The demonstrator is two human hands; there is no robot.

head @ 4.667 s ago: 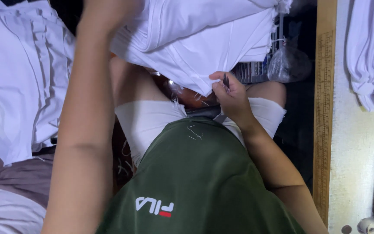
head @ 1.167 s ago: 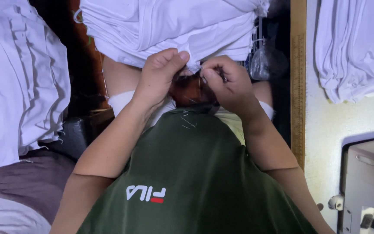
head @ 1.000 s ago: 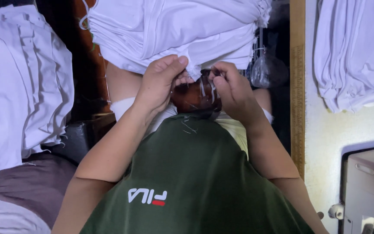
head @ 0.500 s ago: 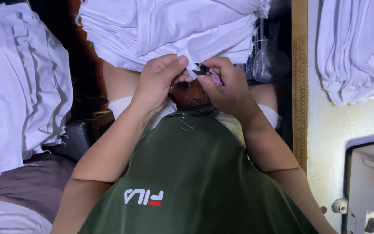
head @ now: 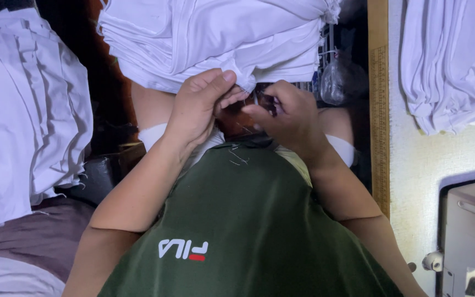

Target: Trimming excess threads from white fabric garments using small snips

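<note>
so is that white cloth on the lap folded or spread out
Folded: the white cloth stack shows many layered edges, with the left hand pinching its lower edge.

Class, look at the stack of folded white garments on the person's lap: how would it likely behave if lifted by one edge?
The stack of white garments would probably droop, since its edges already sag over the lap. Its loose layers look likely to slide apart. The left hand pinching one corner suggests the cloth is thin and light.

Person is wearing a dark green shirt (head: 248,220) carrying a small white-and-red mark on the chest; loose thread scraps are clinging near the hem. White shorts (head: 336,148) are showing at both thighs. Forearms are bare, no sleeves, nothing visible on left hand (head: 196,107) or right hand (head: 290,115).
</note>
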